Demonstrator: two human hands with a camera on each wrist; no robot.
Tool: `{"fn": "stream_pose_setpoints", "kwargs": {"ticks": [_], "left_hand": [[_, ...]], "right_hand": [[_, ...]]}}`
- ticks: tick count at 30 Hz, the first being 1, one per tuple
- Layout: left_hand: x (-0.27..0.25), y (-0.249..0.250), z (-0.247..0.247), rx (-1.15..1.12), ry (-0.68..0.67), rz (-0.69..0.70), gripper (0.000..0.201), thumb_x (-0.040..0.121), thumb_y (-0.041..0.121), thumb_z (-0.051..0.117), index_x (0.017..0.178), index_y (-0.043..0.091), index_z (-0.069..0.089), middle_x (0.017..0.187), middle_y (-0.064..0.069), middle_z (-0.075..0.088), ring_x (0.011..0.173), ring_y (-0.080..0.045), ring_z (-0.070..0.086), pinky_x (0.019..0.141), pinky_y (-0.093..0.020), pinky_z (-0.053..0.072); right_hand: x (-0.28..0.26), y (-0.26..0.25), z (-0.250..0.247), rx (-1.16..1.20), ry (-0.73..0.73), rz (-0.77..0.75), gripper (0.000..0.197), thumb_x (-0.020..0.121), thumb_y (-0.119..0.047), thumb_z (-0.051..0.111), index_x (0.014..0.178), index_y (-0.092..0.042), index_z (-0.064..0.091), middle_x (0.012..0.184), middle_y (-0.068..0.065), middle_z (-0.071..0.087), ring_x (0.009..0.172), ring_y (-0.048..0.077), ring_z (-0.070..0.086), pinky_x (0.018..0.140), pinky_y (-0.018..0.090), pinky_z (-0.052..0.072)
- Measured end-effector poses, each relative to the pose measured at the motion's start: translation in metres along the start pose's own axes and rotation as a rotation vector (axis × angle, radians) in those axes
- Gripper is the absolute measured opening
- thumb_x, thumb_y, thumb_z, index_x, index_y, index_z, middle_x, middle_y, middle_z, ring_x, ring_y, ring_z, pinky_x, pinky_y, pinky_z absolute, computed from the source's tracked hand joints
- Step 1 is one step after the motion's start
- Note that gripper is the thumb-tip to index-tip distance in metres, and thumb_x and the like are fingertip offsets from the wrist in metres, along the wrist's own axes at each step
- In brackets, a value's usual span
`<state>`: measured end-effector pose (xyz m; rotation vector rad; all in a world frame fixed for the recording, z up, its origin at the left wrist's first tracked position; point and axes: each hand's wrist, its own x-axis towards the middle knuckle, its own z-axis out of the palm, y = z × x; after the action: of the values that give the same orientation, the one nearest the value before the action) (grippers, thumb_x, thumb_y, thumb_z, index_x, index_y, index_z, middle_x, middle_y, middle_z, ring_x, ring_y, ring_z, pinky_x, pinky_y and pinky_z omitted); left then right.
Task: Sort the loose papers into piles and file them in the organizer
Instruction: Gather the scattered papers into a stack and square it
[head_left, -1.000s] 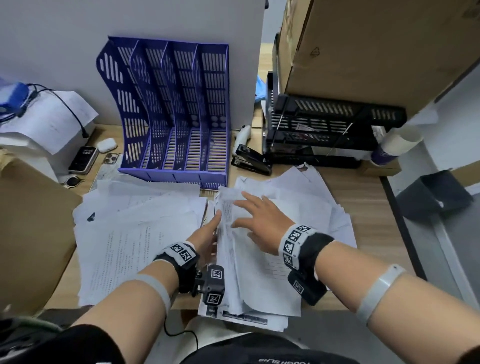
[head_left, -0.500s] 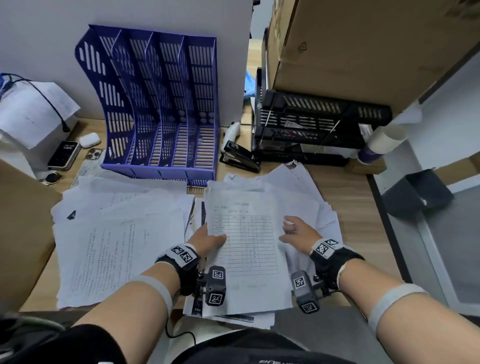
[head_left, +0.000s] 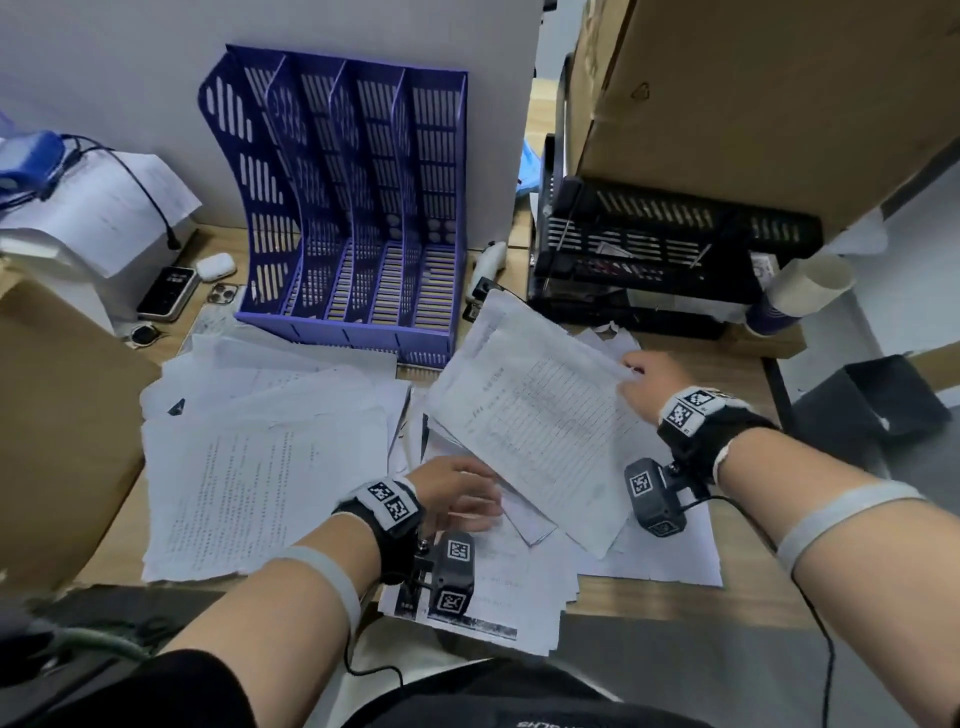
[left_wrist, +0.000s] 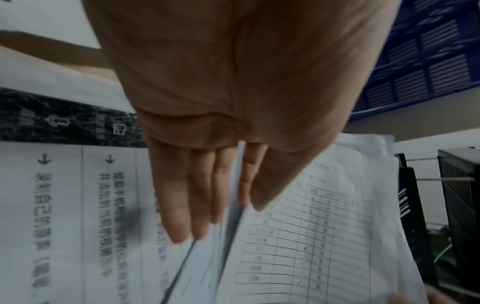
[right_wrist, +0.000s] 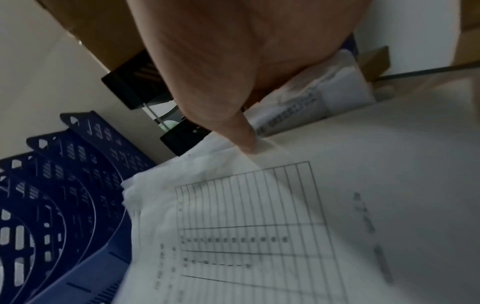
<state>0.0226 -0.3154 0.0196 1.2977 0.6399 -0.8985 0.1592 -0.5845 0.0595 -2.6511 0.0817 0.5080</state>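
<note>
- Wooden bench (head_left: 670, 597) against a pale wall, cardboard boxes at its left edge and above its back right corner
- Purple slotted plastic organizer (head_left: 358, 208) stands at the back edge, four upright compartments
- Loose white papers (head_left: 260, 478) spread in overlapping piles across the bench front
- Right hand (head_left: 647, 382) pinches one edge of a lined table sheet (head_left: 540, 415), lifted and tilted
- Left hand (head_left: 452, 491), fingers straight, rests on the papers near the front edge
</note>
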Motion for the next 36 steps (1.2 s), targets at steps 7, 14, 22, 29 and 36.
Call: {"fn": "stream_pose_setpoints", "kwargs": {"ticks": [7,14,22,29,36], "left_hand": [[0.012,-0.010,-0.007,-0.144,0.158,-0.116,0.024,0.089,0.014,0.071,0.096,-0.004,0.057,0.111,-0.026,0.070,0.098,-0.036,0.071,0.060,-0.038,0.063],[0.040,-0.013,-0.003,-0.177,0.308,0.073,0.034,0.078,0.025,0.081,0.103,0.007,0.066,0.099,-0.013,0.076,0.090,-0.035,0.073,0.091,-0.049,0.057],[0.038,0.001,0.015,0.080,0.585,0.418,0.040,0.086,0.023,0.068,0.124,0.024,0.057,0.107,0.006,0.068,0.096,-0.017,0.066,0.088,-0.035,0.056],[0.036,0.011,0.017,0.173,0.588,0.569,0.042,0.080,0.029,0.071,0.118,0.036,0.055,0.109,0.010,0.069,0.089,-0.009,0.068,0.079,-0.034,0.060],[0.037,0.012,0.016,0.260,0.455,0.515,0.036,0.079,0.034,0.079,0.108,0.022,0.062,0.084,0.003,0.061,0.070,-0.009,0.058,0.069,-0.029,0.056]], "right_hand": [[0.020,0.004,0.046,-0.255,-0.145,0.105,0.064,0.087,-0.023,0.057,0.146,-0.021,0.033,0.139,0.013,0.048,0.121,0.035,0.051,0.095,0.038,0.048],[0.025,0.014,0.065,-0.332,-0.280,0.112,0.071,0.075,-0.034,0.067,0.138,-0.020,0.037,0.133,0.010,0.049,0.115,0.033,0.053,0.091,0.037,0.048],[0.017,0.026,0.066,-0.365,-0.253,0.011,0.060,0.067,-0.046,0.075,0.115,-0.023,0.046,0.117,0.004,0.046,0.106,0.026,0.044,0.081,0.036,0.044],[0.019,0.020,0.077,-0.232,-0.224,-0.022,0.097,0.060,-0.055,0.078,0.138,-0.022,0.032,0.137,0.008,0.040,0.123,0.030,0.039,0.099,0.040,0.042],[0.013,0.017,0.079,-0.277,-0.260,-0.026,0.117,0.060,-0.062,0.075,0.152,-0.023,0.014,0.154,0.004,0.027,0.139,0.034,0.025,0.112,0.045,0.030]]}}
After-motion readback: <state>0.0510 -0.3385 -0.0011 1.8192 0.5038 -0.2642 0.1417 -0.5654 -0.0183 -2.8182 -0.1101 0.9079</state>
